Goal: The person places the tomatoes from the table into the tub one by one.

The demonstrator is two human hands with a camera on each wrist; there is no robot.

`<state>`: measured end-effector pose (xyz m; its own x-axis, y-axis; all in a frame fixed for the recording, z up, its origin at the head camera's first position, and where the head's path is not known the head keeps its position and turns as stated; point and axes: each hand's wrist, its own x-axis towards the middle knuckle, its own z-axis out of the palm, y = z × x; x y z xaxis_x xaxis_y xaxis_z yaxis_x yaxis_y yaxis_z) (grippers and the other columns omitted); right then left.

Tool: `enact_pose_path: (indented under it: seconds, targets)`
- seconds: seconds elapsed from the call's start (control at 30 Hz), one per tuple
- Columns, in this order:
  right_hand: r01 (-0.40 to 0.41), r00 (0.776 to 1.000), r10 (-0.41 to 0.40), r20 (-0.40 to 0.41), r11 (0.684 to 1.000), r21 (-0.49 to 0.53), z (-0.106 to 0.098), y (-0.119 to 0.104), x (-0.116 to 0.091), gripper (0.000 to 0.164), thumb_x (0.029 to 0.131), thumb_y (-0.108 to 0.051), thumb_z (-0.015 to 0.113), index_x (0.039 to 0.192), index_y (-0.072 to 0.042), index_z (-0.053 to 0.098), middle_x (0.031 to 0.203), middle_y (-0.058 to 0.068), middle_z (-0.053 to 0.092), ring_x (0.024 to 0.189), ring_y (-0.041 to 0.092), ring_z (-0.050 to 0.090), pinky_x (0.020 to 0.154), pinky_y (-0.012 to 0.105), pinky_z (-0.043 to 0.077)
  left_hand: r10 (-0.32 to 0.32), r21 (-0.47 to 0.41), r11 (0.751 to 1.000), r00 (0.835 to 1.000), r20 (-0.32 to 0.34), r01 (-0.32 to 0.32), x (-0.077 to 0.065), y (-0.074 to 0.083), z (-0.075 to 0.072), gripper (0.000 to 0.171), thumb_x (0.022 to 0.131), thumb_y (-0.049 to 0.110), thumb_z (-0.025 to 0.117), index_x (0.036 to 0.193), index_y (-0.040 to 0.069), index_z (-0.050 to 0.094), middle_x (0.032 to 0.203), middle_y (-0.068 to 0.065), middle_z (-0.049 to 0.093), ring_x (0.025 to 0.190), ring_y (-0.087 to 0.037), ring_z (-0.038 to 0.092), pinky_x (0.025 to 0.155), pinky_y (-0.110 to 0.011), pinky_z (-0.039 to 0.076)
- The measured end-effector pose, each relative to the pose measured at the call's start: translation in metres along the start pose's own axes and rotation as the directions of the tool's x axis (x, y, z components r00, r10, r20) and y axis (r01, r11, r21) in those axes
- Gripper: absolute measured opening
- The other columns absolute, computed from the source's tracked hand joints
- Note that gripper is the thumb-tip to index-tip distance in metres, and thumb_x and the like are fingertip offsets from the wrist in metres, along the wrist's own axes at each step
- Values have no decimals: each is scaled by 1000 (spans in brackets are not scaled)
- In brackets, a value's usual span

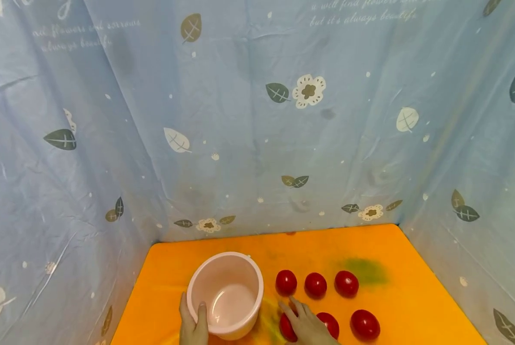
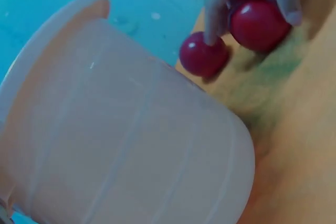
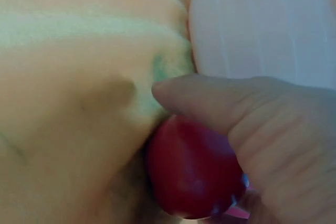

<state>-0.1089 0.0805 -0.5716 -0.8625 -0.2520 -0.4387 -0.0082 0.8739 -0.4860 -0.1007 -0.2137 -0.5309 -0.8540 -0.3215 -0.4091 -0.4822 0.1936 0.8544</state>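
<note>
A pale pink plastic bucket stands at the left of the orange table, mouth up. My left hand grips its near left rim, thumb inside and fingers outside. To the right of the bucket, my right hand reaches over a glossy red ball. Its fingers and thumb spread round this ball, which rests on the table; firm contact cannot be told. In the left wrist view, the right hand's fingers extend past the ball toward another red ball.
Several more red balls lie in two loose rows on the orange cloth. One ball is partly hidden by my right hand. Blue patterned curtains enclose the table at the back and both sides.
</note>
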Motion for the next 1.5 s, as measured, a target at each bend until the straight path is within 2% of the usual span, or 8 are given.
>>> enact_pose_path:
  seconds: [0.23, 0.43, 0.53, 0.7, 0.97, 1.07, 1.27, 1.5]
  targets:
    - [-31, 998, 21, 65, 988, 149, -2, -1, 2, 76, 63, -71, 68, 132, -54, 41, 152, -3, 37, 140, 41, 29, 95, 75, 27, 33, 36, 999, 999, -16, -32, -2, 2, -2, 100, 84, 81, 25, 152, 20, -17, 152, -29, 19, 122, -43, 40, 103, -66, 32]
    - [171, 985, -172, -26, 984, -47, -7, -1, 29, 59, 75, -39, 77, 128, -38, 50, 131, 4, 49, 104, 25, 51, 83, 55, 52, -8, 1, 1000, 999, 37, 8, -4, 7, -3, 98, 83, 81, 23, 149, 27, -25, 157, -23, 7, 131, -41, 29, 108, -65, 21]
    - [239, 962, -255, -101, 959, -150, -10, -3, 32, 65, 71, -31, 78, 130, -31, 50, 119, 3, 50, 93, 19, 48, 73, 44, 56, 43, 42, 998, 999, -3, -43, -3, 5, -4, 96, 87, 78, 25, 151, 24, -21, 158, -24, 9, 135, -42, 28, 109, -65, 21]
    - [292, 923, -325, -207, 940, -177, -30, -10, 30, 69, 75, -32, 78, 136, -21, 47, 117, 5, 52, 96, 21, 50, 74, 42, 56, 123, 181, 978, 988, -95, -104, -3, 1, -6, 86, 93, 68, 24, 154, 16, -10, 153, -28, 23, 129, -46, 40, 101, -67, 33]
    - [344, 815, -410, -409, 911, -227, -93, -40, 33, 71, 74, -29, 81, 135, -15, 48, 118, 12, 55, 102, 29, 57, 77, 44, 57, 145, 214, 970, 981, -129, -115, -2, 1, -10, 77, 97, 59, 29, 153, 16, -3, 146, -30, 35, 108, -43, 54, 86, -62, 45]
    - [351, 792, -417, -446, 909, -227, -114, -61, 32, 71, 76, -30, 80, 138, -17, 46, 121, 10, 54, 103, 27, 56, 78, 40, 57, 141, 226, 968, 980, -140, -107, -1, 1, -9, 76, 97, 59, 28, 153, 17, -2, 146, -29, 37, 106, -43, 54, 85, -61, 44]
    - [414, 773, -491, -401, 870, -268, -134, -111, 28, 71, 81, -38, 73, 141, -20, 42, 126, 7, 51, 105, 20, 56, 78, 34, 56, 140, 224, 968, 983, -118, -111, -1, -1, -9, 83, 94, 66, 26, 154, 18, -6, 152, -25, 30, 120, -44, 47, 93, -67, 38]
    - [488, 776, -568, -275, 816, -310, -118, -158, 34, 68, 80, -36, 75, 139, -22, 43, 126, 5, 52, 105, 18, 56, 77, 30, 56, 157, 268, 956, 980, -120, -120, 0, -1, -1, 79, 96, 62, 28, 154, 17, 0, 144, -25, 43, 102, -42, 58, 78, -59, 45]
